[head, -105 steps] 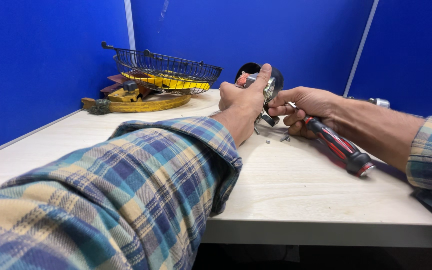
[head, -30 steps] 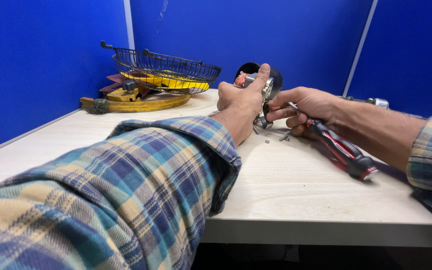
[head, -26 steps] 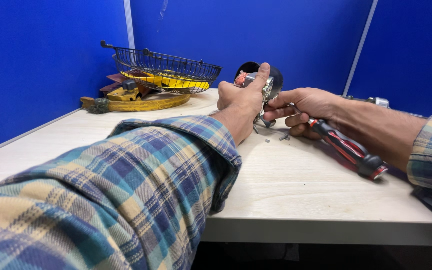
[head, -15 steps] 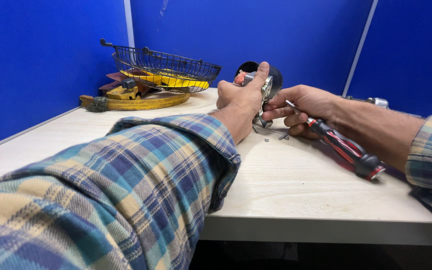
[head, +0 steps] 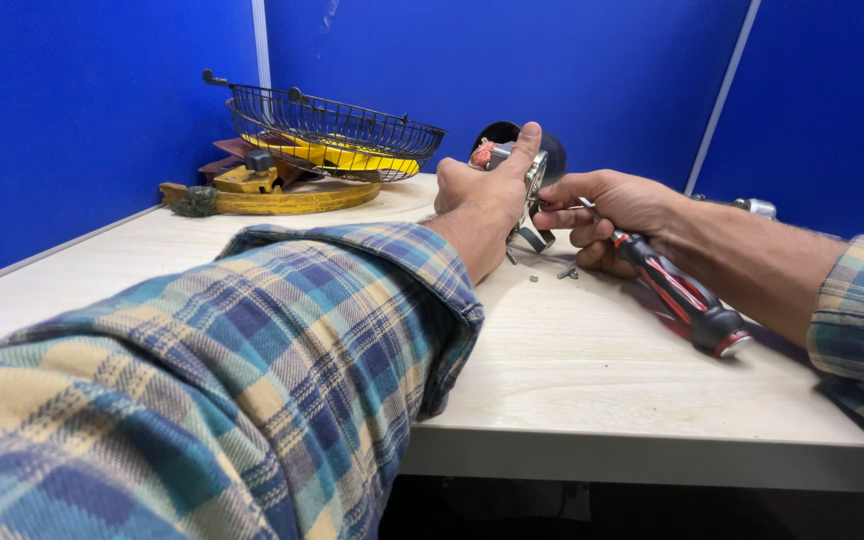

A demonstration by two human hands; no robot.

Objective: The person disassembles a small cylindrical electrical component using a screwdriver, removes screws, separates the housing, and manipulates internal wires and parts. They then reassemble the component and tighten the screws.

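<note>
My left hand [head: 480, 196] grips a small black motor-like part [head: 518, 160] with a metal bracket and reddish windings, held upright on the pale wooden table [head: 592, 370]. My right hand [head: 607, 215] holds a red and black screwdriver [head: 674, 290], its thin metal tip against the part's bracket and its handle pointing back along my wrist. A few tiny screws [head: 564, 271] lie on the table just under my hands. Most of the part is hidden behind my left hand.
A black wire basket [head: 337, 132] rests on yellow fan blades and a yellow ring [head: 282, 198] at the back left. A metal tool tip [head: 757, 208] shows behind my right forearm. Blue partition walls enclose the table.
My right hand has shifted slightly with the screwdriver, its handle dipping and coming back. My left hand keeps the same grip on the part.
</note>
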